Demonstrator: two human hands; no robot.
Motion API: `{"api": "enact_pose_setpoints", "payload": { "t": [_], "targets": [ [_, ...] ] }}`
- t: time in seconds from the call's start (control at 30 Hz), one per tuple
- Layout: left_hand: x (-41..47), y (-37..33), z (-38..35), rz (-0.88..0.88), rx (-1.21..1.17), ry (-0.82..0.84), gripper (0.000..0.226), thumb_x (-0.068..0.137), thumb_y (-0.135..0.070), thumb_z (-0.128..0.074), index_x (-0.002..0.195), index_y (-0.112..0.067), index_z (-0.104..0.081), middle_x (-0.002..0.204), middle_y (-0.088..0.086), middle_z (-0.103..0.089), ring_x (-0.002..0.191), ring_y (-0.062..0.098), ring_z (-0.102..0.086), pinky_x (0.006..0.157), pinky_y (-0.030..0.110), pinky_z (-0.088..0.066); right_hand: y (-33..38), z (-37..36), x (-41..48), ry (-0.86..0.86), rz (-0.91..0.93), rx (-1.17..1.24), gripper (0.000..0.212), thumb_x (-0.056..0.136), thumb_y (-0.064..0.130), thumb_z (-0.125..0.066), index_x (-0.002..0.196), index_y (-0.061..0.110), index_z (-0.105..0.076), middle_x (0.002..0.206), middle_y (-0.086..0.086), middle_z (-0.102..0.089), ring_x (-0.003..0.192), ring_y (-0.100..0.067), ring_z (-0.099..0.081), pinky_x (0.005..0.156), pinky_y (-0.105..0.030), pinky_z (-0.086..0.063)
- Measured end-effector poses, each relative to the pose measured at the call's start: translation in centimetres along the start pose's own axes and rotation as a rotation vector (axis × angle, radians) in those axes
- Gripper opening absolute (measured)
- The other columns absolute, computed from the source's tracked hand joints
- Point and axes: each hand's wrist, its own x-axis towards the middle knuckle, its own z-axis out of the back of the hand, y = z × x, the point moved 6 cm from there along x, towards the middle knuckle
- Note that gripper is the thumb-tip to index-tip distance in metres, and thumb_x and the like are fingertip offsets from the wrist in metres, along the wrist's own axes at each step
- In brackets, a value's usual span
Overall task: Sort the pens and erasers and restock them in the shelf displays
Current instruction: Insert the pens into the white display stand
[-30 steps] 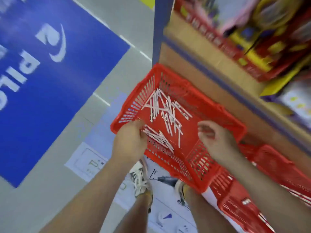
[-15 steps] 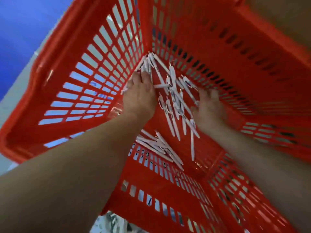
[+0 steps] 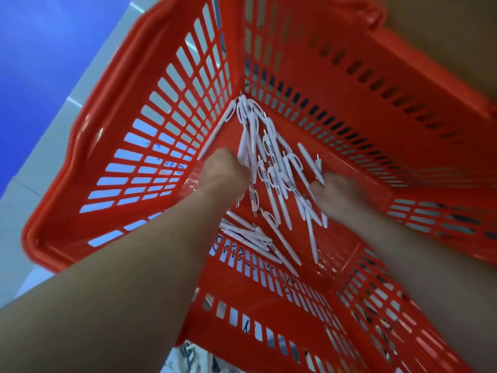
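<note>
Head view looks straight down into red basket (image 3: 161, 130), both forearms reaching in.

Pens (image 3: 269, 162) are all inside it, on the bottom: white barrels, dark red clips, metal tips. Main pile fans out from the far corner toward the middle, pens crossed over each other, lying between the two hands. One lone pen (image 3: 215, 133) lies along the seam where the left wall meets the bottom, its near end almost at the left hand. A smaller bunch (image 3: 248, 235) sits nearer, against the near wall, roughly parallel, just beside the left forearm.

Left hand (image 3: 226, 173): back of hand up, fingers curled under and out of sight, touching the left edge of the pile. A few pens run past its knuckles. Can't tell if it's clamped on any or just pressing on them.

Right hand (image 3: 333, 192): at the right edge of the pile, fingertips buried among the pens. Grip is hidden here too, so I can't tell if the fingers are apart or closed on a pen.

Outside the basket: blue floor (image 3: 40, 49) at far left with a pale strip beside it, also visible through the left wall slots. Tan panel (image 3: 443, 36) at far right, behind the basket rim.
</note>
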Motion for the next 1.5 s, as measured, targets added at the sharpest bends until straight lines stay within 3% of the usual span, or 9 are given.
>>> {"api": "enact_pose_setpoints", "payload": {
  "t": [0.13, 0.23, 0.4, 0.53, 0.73, 0.93, 1.07, 1.2, 1.5],
  "targets": [
    [-2.5, -0.6, 0.8, 0.033, -0.254, 0.112, 0.022, 0.090, -0.022, -0.061, 0.105, -0.006, -0.061, 0.096, 0.011, -0.068, 0.087, 0.027, -0.067, 0.078, 0.039, -0.056, 0.1, 0.2, -2.4, 0.106, -0.049, 0.446, 0.030, 0.089, 0.028, -0.037, 0.078, 0.006, -0.054, 0.088, -0.029, -0.060, 0.074, -0.036, -0.062, 0.063, -0.035, -0.045],
    [-7.4, -1.9, 0.9, 0.061, -0.714, 0.301, 0.015, 0.091, -0.011, -0.060, 0.096, 0.003, -0.059, 0.088, 0.016, -0.070, 0.078, 0.029, -0.069, 0.076, 0.048, -0.058, 1.6, 1.1, -6.0, 0.246, -0.147, 0.927, 0.019, 0.090, 0.014, -0.035, 0.075, 0.012, -0.047, 0.062, -0.010, -0.043, 0.032, -0.012, -0.037, 0.040, -0.017, -0.025],
    [-16.4, -3.1, 2.8, 0.093, -1.088, 0.380, 0.008, 0.087, -0.003, -0.063, 0.079, -0.001, -0.061, 0.082, 0.021, -0.061, 0.070, 0.028, -0.064, 0.066, 0.038, -0.058, 6.1, 6.5, -14.4, 0.457, -0.139, 1.308, 0.024, 0.092, 0.038, -0.053, 0.080, 0.018, -0.059, 0.052, 0.000, -0.044, 0.032, -0.005, -0.024, 0.042, -0.014, -0.011],
    [-22.6, -3.3, 8.0, 0.116, -1.213, 0.311, 0.017, 0.082, -0.003, -0.067, 0.094, 0.008, -0.064, 0.081, 0.020, -0.062, 0.073, 0.026, -0.061, 0.069, 0.037, -0.056, 8.6, 12.6, -21.4, 0.555, -0.025, 1.430, 0.028, 0.083, 0.038, -0.054, 0.087, 0.011, -0.061, 0.051, -0.003, -0.039, 0.031, -0.004, -0.025, 0.040, -0.013, -0.010],
    [-32.4, -5.1, 16.7, 0.087, -1.275, 0.339, 0.018, 0.082, -0.003, -0.066, 0.098, 0.005, -0.067, 0.091, 0.024, -0.065, 0.079, 0.029, -0.060, 0.069, 0.037, -0.057, 11.7, 23.1, -31.4, 0.557, 0.181, 1.273, 0.020, 0.086, 0.014, -0.064, 0.106, 0.015, -0.061, 0.056, 0.006, -0.058, 0.037, -0.002, -0.045, 0.035, -0.015, -0.029],
    [-43.8, -8.4, 26.7, 0.014, -1.343, 0.389, 0.012, 0.082, -0.002, -0.063, 0.091, 0.004, -0.069, 0.080, 0.019, -0.071, 0.063, 0.023, -0.067, 0.056, 0.027, -0.055, 12.8, 35.1, -41.7, 0.427, 0.373, 1.010, 0.036, 0.085, -0.003, -0.063, 0.110, 0.022, -0.064, 0.089, 0.006, -0.075, 0.077, -0.003, -0.067, 0.064, -0.014, -0.049],
    [-51.3, -11.8, 32.5, -0.071, -1.267, 0.395, 0.019, 0.092, -0.014, -0.054, 0.092, -0.003, -0.069, 0.063, 0.008, -0.063, 0.050, 0.015, -0.060, 0.049, 0.024, -0.053, 11.8, 42.4, -47.7, 0.220, 0.279, 1.088, 0.027, 0.085, -0.011, -0.046, 0.077, 0.014, -0.055, 0.054, 0.005, -0.052, 0.047, -0.008, -0.046, 0.044, -0.016, -0.038],
    [-57.5, -15.2, 37.9, -0.250, -1.087, 0.380, 0.028, 0.097, -0.031, -0.045, 0.102, -0.017, -0.070, 0.055, -0.002, -0.043, 0.040, 0.007, -0.031, 0.038, 0.018, -0.028, 10.8, 48.6, -53.4, 0.059, 0.293, 1.074, 0.031, 0.093, 0.015, -0.056, 0.064, 0.012, -0.045, 0.052, -0.005, -0.041, 0.047, -0.012, -0.036, 0.047, -0.022, -0.032],
    [-71.2, -21.8, 43.9, -0.568, -0.755, 0.535, 0.034, 0.095, -0.027, -0.043, 0.104, -0.004, -0.066, 0.060, 0.003, -0.053, 0.040, 0.006, -0.025, 0.039, 0.016, -0.017, 6.3, 60.5, -63.1, -0.017, 0.410, 1.618, 0.029, 0.078, 0.028, -0.065, 0.087, 0.003, -0.056, 0.052, -0.003, -0.033, 0.036, -0.010, -0.023, 0.039, -0.016, -0.018]
  ]
}}
